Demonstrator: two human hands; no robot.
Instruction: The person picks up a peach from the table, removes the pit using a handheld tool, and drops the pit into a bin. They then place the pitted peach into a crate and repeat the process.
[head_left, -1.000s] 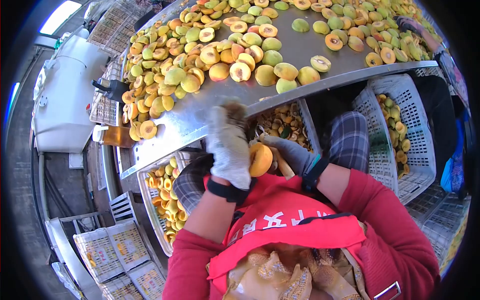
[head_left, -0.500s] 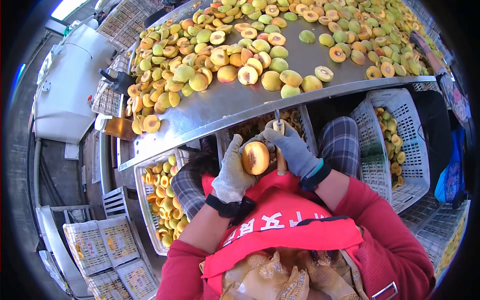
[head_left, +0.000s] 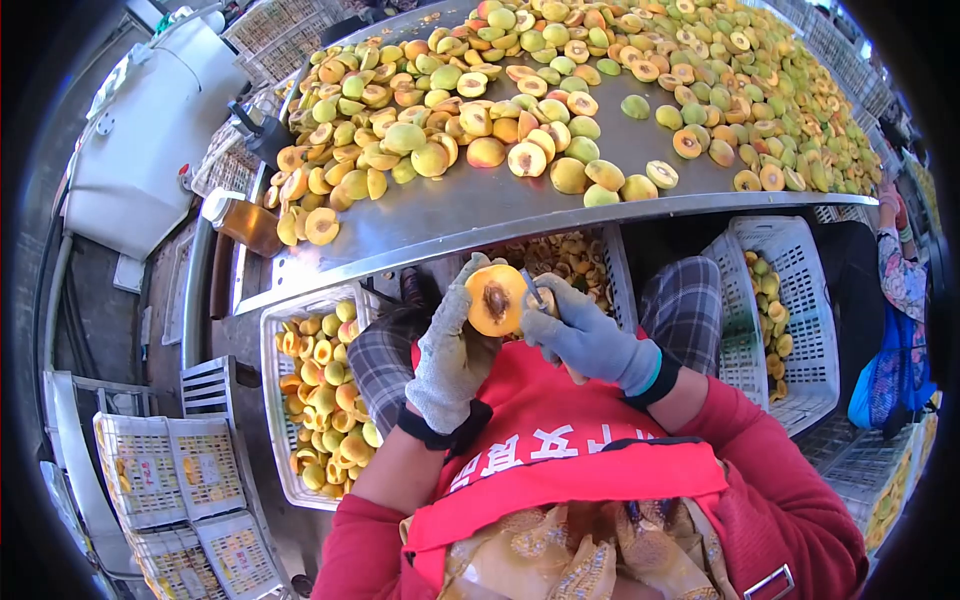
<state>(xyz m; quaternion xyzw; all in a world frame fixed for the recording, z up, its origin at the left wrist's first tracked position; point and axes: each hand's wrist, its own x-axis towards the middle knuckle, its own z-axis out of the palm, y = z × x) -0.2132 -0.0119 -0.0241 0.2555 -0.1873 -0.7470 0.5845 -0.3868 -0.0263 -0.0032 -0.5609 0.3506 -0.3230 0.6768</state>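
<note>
My left hand [head_left: 446, 350], in a pale grey work glove, is closed around a halved peach [head_left: 482, 318] over my lap. Its cut face is turned up and shows a brown pit hollow at the centre. Close on its right, my gloved right hand [head_left: 598, 345] grips a wooden-handled knife. The narrow metal blade [head_left: 532, 288] reaches the right edge of the peach. Most of the handle is hidden inside my fingers.
Ahead stands a metal table [head_left: 400, 222] piled with whole and halved peaches. Peach halves fill a white crate [head_left: 275, 420] at my left; another crate [head_left: 800, 340] is at my right. Scraps lie in a bin [head_left: 618, 265] below the table edge. A jar [head_left: 245, 222] stands at the table's left corner.
My left hand has raised the peach half and turned its cut face upward. The knife in my right hand has tilted, its blade now at the fruit's edge. The view has shifted slightly.
</note>
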